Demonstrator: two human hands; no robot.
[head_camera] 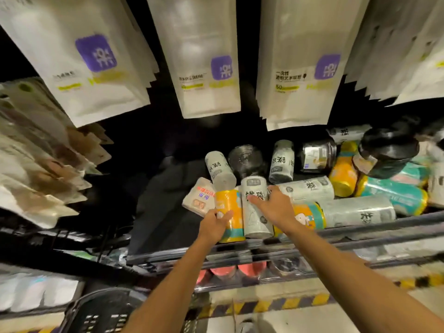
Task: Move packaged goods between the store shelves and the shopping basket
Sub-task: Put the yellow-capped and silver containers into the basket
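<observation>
Pick step, shelf side: left hand is wrapped round the yellow roll at the front edge of the shelf. Right hand grasps the grey-white roll touching it on the right. Neither looks lifted yet; the basket sits low left, well apart. Next, I'd judge: lift both over the front rail without toppling neighbours, then swing down to the basket.

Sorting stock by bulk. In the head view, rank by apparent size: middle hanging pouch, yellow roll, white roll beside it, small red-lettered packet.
1. middle hanging pouch, though perhaps nearer the camera
2. yellow roll and white roll: alike, unranked
3. small red-lettered packet
</observation>
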